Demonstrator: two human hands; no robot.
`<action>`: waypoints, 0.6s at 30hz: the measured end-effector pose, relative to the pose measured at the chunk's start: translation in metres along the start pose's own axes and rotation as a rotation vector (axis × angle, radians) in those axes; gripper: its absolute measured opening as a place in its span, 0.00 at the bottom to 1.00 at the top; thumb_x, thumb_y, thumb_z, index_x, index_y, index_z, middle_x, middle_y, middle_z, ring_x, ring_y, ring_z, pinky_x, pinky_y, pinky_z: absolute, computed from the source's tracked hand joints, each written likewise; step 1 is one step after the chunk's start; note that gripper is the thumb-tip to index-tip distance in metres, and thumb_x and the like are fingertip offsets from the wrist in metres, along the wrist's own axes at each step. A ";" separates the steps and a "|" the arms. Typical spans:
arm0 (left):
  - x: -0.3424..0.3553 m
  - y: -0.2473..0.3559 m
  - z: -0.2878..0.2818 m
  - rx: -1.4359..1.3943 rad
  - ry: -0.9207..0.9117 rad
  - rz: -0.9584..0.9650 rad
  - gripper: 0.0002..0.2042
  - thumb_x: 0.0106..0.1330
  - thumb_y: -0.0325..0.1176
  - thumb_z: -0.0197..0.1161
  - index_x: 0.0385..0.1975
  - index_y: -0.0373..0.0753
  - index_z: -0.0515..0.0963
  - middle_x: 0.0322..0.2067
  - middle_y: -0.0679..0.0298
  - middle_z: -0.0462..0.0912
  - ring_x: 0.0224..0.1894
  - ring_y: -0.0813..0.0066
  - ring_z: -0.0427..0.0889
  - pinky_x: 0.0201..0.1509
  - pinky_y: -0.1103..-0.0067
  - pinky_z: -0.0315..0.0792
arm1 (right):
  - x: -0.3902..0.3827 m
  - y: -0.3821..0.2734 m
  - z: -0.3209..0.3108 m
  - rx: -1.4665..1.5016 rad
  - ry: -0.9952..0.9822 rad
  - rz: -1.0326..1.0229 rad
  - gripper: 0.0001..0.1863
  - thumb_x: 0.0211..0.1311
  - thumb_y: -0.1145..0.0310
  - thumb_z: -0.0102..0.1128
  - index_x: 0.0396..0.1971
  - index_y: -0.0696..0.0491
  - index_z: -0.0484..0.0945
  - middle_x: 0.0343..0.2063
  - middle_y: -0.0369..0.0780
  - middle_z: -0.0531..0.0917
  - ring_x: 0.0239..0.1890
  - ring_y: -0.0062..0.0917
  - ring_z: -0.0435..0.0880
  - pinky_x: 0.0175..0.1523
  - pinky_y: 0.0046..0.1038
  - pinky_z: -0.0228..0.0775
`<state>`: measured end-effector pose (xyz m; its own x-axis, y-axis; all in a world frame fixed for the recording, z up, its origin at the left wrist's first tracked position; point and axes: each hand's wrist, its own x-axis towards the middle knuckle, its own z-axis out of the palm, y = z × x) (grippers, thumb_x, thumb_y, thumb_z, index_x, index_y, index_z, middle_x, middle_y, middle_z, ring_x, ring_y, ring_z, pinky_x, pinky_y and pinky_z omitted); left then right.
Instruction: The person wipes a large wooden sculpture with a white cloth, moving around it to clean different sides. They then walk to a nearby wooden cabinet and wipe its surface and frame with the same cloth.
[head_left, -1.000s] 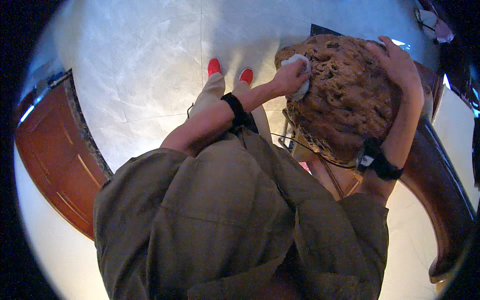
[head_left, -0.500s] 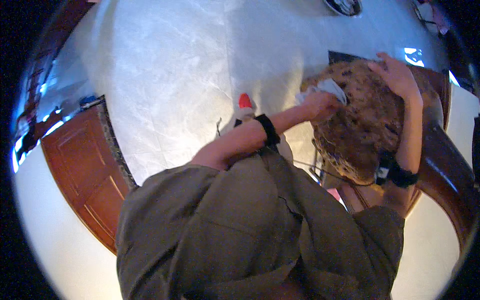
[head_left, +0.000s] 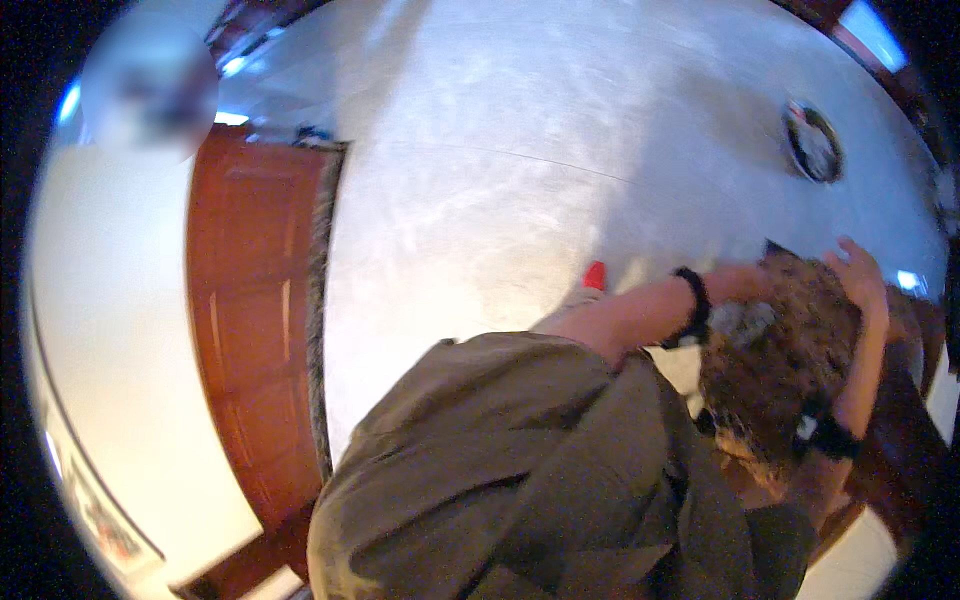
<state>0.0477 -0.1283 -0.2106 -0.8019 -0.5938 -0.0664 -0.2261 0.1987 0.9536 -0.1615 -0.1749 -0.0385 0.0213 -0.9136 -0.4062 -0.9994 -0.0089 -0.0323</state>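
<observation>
A bulky brown object with a rough, mottled surface (head_left: 790, 345) stands at my right side; its material is hard to make out. Across its far left part reaches my left hand (head_left: 748, 283), smeared by motion, its fingers not distinguishable. A crumpled whitish cloth or tissue (head_left: 742, 322) lies on the brown surface just on the near side of that hand, apparently out of its grasp. My right hand (head_left: 860, 280) rests at the far right edge of the brown object, fingers spread and holding nothing. Dark bands circle both wrists.
On the pale floor (head_left: 480, 220), a round dark-rimmed basin (head_left: 812, 145) with pale contents sits at the far right. A red-brown panelled cabinet (head_left: 255, 320) with a dark edge stands left. My red-tipped shoe (head_left: 595, 275) shows ahead. Dark polished wood (head_left: 900, 460) borders the right.
The view has swung left, so everything shifts right. My left hand has moved beyond the white cloth it gripped, and the cloth stays on the brown object. My right hand keeps its place.
</observation>
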 end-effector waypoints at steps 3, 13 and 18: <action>-0.032 0.000 -0.004 -0.040 -0.131 -0.109 0.20 0.60 0.36 0.58 0.53 0.43 0.72 0.43 0.50 0.79 0.43 0.55 0.77 0.46 0.65 0.70 | -0.006 -0.025 -0.012 -0.060 -0.085 0.050 0.35 0.59 0.44 0.53 0.56 0.59 0.69 0.57 0.51 0.71 0.60 0.44 0.68 0.64 0.38 0.57; -0.060 0.062 0.017 -0.374 0.372 -0.018 0.22 0.61 0.40 0.58 0.55 0.41 0.70 0.48 0.49 0.75 0.50 0.56 0.73 0.53 0.63 0.66 | 0.009 0.001 0.004 -0.067 -0.036 0.008 0.33 0.59 0.46 0.55 0.53 0.60 0.71 0.54 0.50 0.74 0.58 0.43 0.70 0.63 0.38 0.60; -0.030 0.048 0.045 -0.114 0.482 0.115 0.23 0.61 0.43 0.58 0.55 0.40 0.69 0.50 0.49 0.74 0.53 0.56 0.71 0.55 0.62 0.65 | 0.017 0.007 0.021 -0.073 -0.029 0.070 0.31 0.57 0.48 0.58 0.52 0.58 0.72 0.52 0.49 0.75 0.56 0.43 0.71 0.61 0.38 0.62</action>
<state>0.0358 -0.0661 -0.1760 -0.4652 -0.8709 0.1587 -0.0676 0.2137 0.9746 -0.1681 -0.1816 -0.0651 -0.0491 -0.9008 -0.4314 -0.9977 0.0239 0.0637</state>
